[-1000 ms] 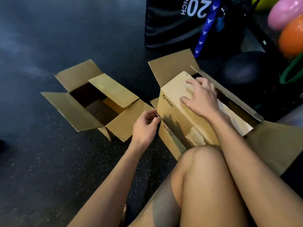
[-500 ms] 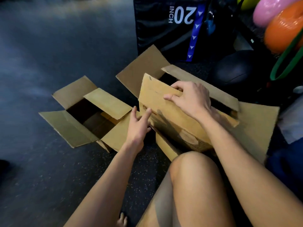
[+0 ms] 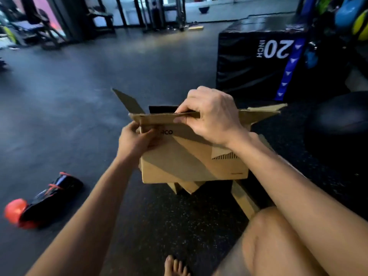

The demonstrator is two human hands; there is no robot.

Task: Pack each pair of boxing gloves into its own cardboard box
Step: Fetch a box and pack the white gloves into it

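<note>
Box [image 3: 191,164] (print "NCO", rest hidden) held up: R hand [image 3: 211,116] pinches top flap edge, L hand [image 3: 135,140] fingers curled round its corner. Glove [image 3: 45,200] on floor left of box; block [image 3: 249,62] marked "20 INCH" behind box.

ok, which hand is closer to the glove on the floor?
Left. The left hand grips the left corner of the box, up-right of the glove; the right hand pinches its top flap, farther right.

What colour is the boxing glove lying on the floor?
The boxing glove is black with orange-red trim and end, best in the head view.
</note>
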